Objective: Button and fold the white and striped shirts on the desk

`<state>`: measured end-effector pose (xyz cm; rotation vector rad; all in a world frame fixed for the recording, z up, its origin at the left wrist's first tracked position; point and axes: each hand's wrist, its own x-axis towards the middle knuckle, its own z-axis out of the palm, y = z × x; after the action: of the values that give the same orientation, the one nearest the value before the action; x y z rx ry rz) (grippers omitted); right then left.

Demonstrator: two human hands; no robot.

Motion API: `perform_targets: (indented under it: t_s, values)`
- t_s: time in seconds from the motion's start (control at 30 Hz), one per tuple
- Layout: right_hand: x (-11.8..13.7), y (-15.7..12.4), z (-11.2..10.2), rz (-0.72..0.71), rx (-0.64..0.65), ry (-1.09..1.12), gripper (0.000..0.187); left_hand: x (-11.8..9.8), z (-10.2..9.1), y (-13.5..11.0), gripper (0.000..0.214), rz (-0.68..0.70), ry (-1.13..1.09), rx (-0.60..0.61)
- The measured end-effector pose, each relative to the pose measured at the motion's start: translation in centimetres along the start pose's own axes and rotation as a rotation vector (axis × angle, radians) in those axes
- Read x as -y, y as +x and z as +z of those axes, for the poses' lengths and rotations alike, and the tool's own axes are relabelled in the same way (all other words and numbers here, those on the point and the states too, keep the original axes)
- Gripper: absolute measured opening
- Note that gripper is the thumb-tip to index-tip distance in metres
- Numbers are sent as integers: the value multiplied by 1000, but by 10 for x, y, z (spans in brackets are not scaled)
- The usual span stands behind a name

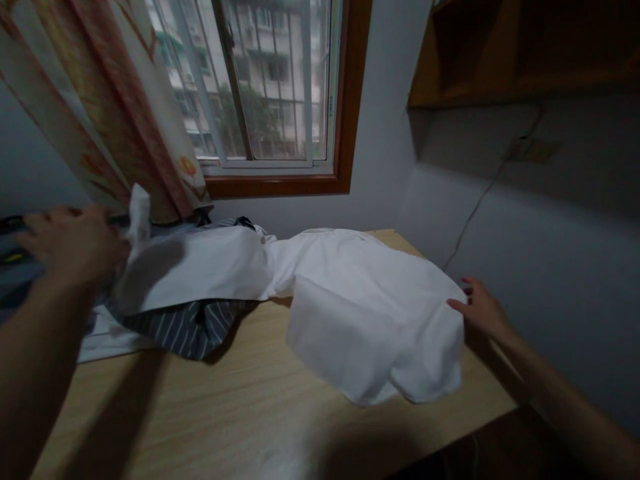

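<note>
White garment [360,293] spans the counter [240,407], long axis left–right, free flap pointing toward you. Your right hand [483,310] pinches its right end; left hand [75,241] blurred, grip unclear.

Floral curtain [107,100] beside a wood-framed window [273,87], wooden shelf [500,93] above a wall socket [540,151].

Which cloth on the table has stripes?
The dark grey cloth peeking out below the big white cloth, on the left: it has pale stripes, while the white one is plain.
</note>
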<state>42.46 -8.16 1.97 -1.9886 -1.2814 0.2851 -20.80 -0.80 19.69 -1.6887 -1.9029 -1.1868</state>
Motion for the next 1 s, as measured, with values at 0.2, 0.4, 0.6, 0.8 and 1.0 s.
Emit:
perform_targets:
  t_s: [0.2, 0.4, 0.6, 0.8, 1.0]
  values:
    - [-28, -66, 8, -518, -83, -219, 63, -43, 13, -92, 37, 338, -75, -40]
    - [-41, -97, 35, -599, 355, -429, 62, -92, 59, -190, 44, 1162, -219, 734]
    - [-25, -107, 43, -639, 467, -459, 65, -98, 89, -211, 46, 970, -223, 887]
    - [-24, -110, 27, -737, 759, -322, 102, -72, 91, -225, 55, 955, -345, 1018]
    - [-26, -113, 6, -764, 865, -232, 106, -70, 83, -214, 31, 572, -415, 810]
